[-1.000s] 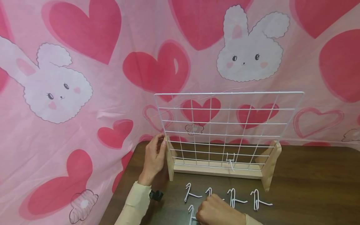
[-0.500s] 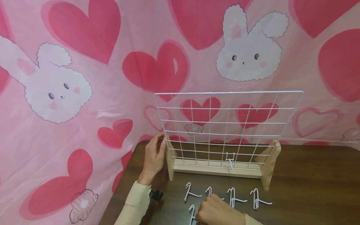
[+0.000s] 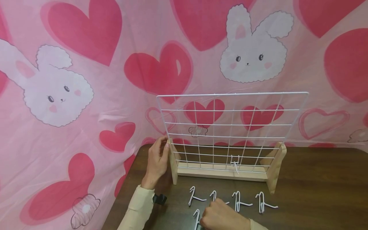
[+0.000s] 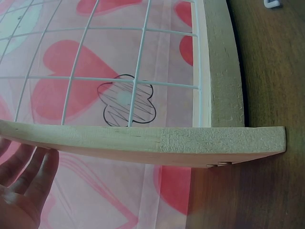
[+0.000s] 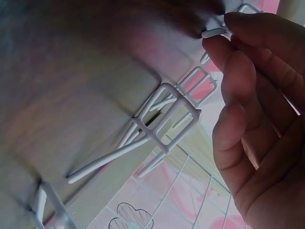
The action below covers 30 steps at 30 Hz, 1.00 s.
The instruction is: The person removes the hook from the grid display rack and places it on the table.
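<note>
My left hand (image 3: 157,158) touches the outer face of the stand's left wooden side panel (image 3: 173,163), its fingertips (image 4: 47,157) near the panel's upper end. A white wire grid (image 3: 214,124) rises from this wooden stand, and one white hook (image 3: 234,162) hangs low on it. In front, my right hand (image 3: 222,215) is down at the table among loose white hooks. Between thumb and index finger it pinches the end of a white wire hook (image 5: 215,33), mostly covered by the fingers. Another hook (image 5: 167,119) lies beside it in the right wrist view.
Hooks lie in a row before the stand, among them a left one (image 3: 195,196), a middle one (image 3: 240,202) and a right one (image 3: 264,203). One more hook (image 3: 196,219) is nearer. A pink cloth (image 3: 115,95) with hearts and rabbits hangs behind the dark wooden table (image 3: 325,182).
The head view has shifted very slightly. Both hands, the stand and the hooks stay in place.
</note>
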### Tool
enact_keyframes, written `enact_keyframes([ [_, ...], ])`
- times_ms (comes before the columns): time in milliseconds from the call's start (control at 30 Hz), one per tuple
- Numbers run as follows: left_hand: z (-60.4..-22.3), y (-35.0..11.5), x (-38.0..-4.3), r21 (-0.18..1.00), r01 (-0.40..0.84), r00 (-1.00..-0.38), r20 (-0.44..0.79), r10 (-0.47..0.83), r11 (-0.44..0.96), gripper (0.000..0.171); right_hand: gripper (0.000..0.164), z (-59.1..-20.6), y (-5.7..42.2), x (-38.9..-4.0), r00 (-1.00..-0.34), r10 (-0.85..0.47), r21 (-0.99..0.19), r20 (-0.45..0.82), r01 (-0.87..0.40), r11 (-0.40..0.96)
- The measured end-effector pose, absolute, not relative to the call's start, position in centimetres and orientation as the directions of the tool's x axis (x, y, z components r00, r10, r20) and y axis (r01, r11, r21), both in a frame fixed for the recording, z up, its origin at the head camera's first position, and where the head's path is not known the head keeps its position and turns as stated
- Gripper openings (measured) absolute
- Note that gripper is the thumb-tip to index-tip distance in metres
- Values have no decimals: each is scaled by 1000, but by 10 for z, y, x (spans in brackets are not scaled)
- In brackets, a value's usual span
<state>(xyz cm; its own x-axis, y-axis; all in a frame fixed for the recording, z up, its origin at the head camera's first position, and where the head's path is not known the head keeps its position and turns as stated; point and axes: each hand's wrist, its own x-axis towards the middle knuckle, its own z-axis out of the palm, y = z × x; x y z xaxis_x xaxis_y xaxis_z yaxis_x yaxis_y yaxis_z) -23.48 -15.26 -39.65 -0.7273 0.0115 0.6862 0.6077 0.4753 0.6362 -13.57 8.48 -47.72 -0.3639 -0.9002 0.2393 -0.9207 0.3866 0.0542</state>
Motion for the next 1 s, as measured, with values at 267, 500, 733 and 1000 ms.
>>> enact_keyframes([
  [267,-396,-152,-234,631,601,-729,685,11,491,22,25,-476,84,-135,-335,-901,116,276,-919,378],
  [500,-396,-153,-235,630,612,-724,689,18,479,22,21,-471,84,-137,-306,-907,176,291,-914,365],
  [733,-396,-153,-235,623,614,-718,696,16,485,22,19,-462,86,-139,-257,-890,261,377,-893,368],
  [1000,-396,-153,-235,621,615,-716,698,13,486,22,19,-445,95,-141,-321,-855,175,407,-892,417],
])
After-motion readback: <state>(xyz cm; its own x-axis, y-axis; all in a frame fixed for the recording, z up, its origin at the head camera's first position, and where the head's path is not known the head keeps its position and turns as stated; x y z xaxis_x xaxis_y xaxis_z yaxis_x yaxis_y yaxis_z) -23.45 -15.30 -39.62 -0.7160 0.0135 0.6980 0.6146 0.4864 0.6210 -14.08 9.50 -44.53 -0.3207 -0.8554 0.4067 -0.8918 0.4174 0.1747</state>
